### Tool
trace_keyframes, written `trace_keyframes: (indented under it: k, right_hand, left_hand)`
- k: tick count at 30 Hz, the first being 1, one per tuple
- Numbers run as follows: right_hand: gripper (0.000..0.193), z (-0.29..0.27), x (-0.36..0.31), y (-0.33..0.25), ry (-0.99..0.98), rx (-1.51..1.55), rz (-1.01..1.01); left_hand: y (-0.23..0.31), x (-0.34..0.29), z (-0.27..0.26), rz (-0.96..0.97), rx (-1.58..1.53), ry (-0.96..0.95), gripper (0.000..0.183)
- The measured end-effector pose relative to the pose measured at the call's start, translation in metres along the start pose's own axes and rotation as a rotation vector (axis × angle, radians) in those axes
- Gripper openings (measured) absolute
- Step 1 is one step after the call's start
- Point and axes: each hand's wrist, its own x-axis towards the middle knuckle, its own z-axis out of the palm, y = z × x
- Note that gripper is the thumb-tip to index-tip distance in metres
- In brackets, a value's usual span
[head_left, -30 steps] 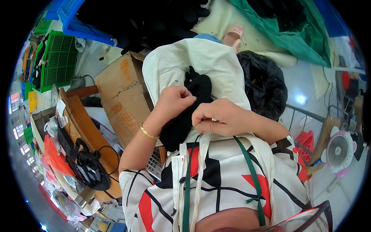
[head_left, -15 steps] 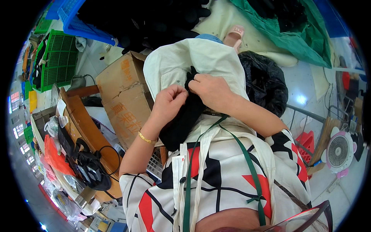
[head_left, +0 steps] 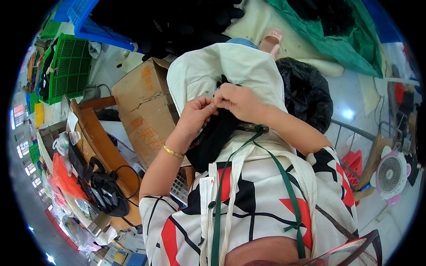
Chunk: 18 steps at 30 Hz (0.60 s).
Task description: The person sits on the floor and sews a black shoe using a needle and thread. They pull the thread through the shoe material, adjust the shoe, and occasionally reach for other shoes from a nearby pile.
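Both hands meet over the lap, fingertips pinched together on a piece of black fabric (head_left: 213, 137) that lies on a cream cloth (head_left: 230, 75) spread across the knees. The left hand (head_left: 195, 113), with a gold bangle (head_left: 173, 152) on its wrist, is nearly closed, thumb and forefinger nipping the upper edge of the dark piece. The right hand (head_left: 239, 99) is curled just as tightly, its fingers touching the left ones at the same spot; whether it grips the fabric or something finer, such as a thread, is too small to tell.

The black piece hangs down from the pinch toward the person's patterned shirt, so most of it is loose. For fine work like this, it seems wise to keep the pinch points close together, hold the edge taut between them, and let the cream cloth carry the hanging weight so nothing drags.

A cardboard box (head_left: 146, 111) stands just to the left of the knees, a black plastic bag (head_left: 306, 93) to the right, and a small pink fan (head_left: 392, 175) sits well apart on the floor.
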Motion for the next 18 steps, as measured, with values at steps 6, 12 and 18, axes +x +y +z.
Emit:
trace_keyframes:
  k: [6,12,18]
  right_hand:
    - [0.008,-0.021,0.004,0.013,-0.020,-0.105,0.051]
    - [0.010,-0.018,0.001,0.016,-0.004,-0.253,0.081]
    - [0.004,-0.022,-0.002,0.010,0.023,-0.027,0.155]
  left_hand:
    - [-0.001,-0.004,0.000,0.074,-0.114,-0.091,0.010]
    - [0.016,-0.017,0.026,0.562,0.726,0.190,0.007]
    - [0.021,-0.012,0.034,0.759,1.202,0.358,0.006]
